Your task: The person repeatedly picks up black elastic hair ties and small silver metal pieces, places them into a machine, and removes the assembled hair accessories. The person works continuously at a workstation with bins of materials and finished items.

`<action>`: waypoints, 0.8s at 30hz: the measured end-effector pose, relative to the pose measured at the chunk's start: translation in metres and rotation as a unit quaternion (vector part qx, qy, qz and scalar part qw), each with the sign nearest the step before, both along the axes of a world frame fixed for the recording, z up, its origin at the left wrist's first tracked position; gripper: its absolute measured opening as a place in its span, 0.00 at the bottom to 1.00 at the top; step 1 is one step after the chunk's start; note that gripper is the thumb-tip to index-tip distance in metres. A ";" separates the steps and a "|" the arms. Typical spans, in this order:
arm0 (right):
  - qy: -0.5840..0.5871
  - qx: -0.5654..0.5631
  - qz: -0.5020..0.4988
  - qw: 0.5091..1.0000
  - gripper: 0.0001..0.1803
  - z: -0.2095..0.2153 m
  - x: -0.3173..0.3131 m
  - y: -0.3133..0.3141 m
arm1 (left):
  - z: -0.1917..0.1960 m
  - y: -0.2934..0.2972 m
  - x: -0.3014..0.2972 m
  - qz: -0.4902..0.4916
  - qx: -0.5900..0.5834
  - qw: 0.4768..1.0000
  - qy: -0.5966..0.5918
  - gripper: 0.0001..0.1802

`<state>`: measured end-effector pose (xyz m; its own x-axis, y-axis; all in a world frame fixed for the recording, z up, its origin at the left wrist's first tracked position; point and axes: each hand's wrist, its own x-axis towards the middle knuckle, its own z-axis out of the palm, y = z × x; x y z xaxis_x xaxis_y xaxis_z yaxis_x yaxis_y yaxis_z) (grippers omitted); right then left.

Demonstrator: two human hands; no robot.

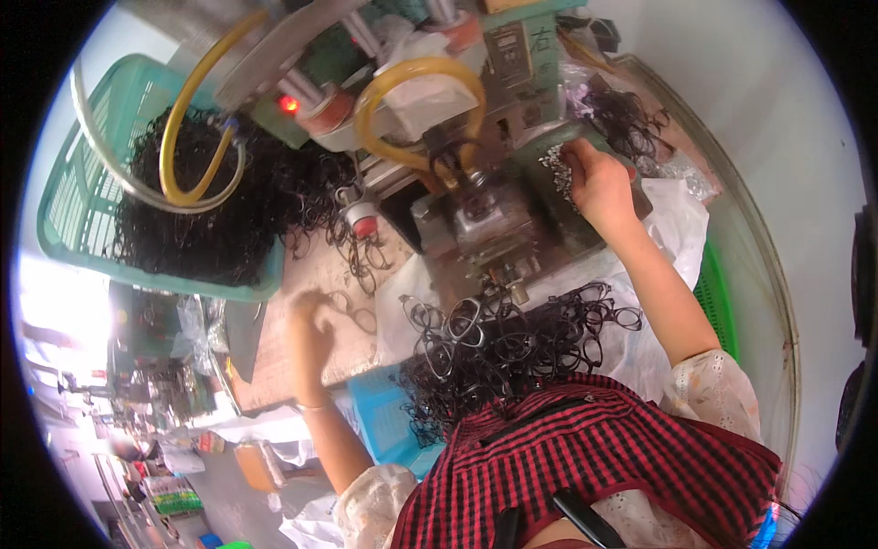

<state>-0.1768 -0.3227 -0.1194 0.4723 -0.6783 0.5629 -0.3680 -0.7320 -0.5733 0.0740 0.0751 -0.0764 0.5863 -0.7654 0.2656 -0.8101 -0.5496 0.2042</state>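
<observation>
Far on the right, our right hand (599,183) reaches up to the green ledge of the machine (498,197), fingers pinched together on a small heap of shiny metal bits (555,169); whether any bit is actually gripped we cannot tell. That forearm runs straight back toward us, over white plastic sheeting (681,224). Our left hand (309,325) rests low on the worn wooden board (315,274), fingers curled loosely down, touching a thin black loop (352,316); whether it holds the loop we cannot tell. Between our two arms, near our chest, lies a heap of black wire rings (512,343), spilling from the machine's foot toward our red checked apron (585,457). To the far left a teal basket (78,197) sits packed with more black rings, its near rim close beside the left hand. Yellow hoses (197,101) arch above. A curved tray rim (764,274) closes in the right side, leaving little room beyond the right elbow.
</observation>
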 end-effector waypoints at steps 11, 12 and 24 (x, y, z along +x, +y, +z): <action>-0.001 0.176 0.046 0.983 0.08 0.016 -0.059 0.004 | -0.104 0.009 0.023 0.090 -0.118 0.988 0.043 0.13; 0.003 0.191 0.043 0.981 0.07 0.015 -0.059 0.008 | -0.113 0.015 0.027 0.113 -0.147 0.982 0.023 0.12; -0.233 0.256 0.224 0.911 0.12 0.059 0.019 0.061 | 0.042 -0.119 -0.099 -0.063 -0.571 0.810 0.119 0.06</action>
